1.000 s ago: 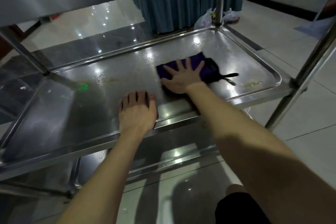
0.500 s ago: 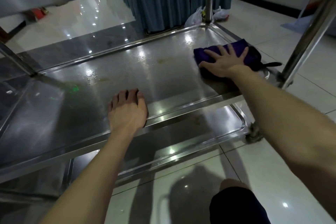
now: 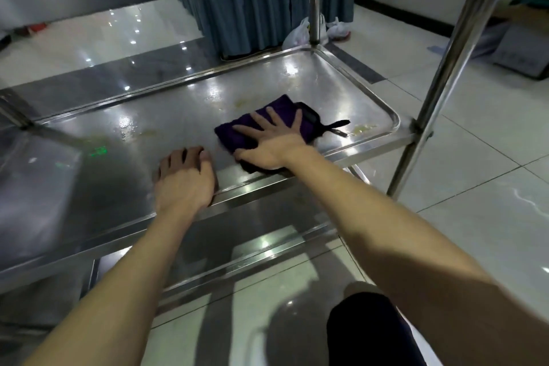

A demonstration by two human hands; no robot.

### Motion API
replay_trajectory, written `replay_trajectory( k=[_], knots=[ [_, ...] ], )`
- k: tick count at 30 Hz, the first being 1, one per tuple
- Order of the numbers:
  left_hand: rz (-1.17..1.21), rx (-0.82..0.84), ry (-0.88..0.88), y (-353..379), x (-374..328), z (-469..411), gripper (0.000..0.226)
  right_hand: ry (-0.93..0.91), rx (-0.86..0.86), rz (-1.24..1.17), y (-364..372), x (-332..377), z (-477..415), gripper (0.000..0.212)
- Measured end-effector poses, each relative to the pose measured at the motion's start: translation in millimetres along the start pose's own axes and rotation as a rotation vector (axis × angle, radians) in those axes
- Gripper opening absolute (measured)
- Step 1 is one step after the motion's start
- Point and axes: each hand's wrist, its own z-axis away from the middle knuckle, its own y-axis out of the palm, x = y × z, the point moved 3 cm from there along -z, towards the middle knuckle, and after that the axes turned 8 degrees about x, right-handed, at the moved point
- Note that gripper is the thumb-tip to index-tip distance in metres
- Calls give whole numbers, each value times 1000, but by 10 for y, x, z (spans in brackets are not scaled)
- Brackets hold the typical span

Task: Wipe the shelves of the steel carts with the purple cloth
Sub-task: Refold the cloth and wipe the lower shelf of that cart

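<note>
Right hand (image 3: 271, 144) spread flat, fingers apart, pressed on the purple cloth (image 3: 261, 120) lying on the middle shelf (image 3: 166, 116) of the steel cart, yellowish smears (image 3: 361, 128) just beyond the fingertips, left hand (image 3: 184, 180) beside it, open, palm down on the near rim.

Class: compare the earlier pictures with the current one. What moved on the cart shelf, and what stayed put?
The right hand slid the purple cloth right to the shelf's end, then back toward the middle. The left hand stayed on the front edge.
</note>
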Motion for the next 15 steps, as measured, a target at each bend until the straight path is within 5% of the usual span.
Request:
replay_trajectory(
  k=[8,11,15],
  knots=[
    [-5,-2,5,5,-72,35,43,343,-73,-106,-54,-1811,596,90],
    [-31,3,4,24,-93,69,41,330,-107,-109,46,-1423,614,82],
    [-39,4,20,5,-65,63,41,53,-93,-85,228,-210,530,77]
  ],
)
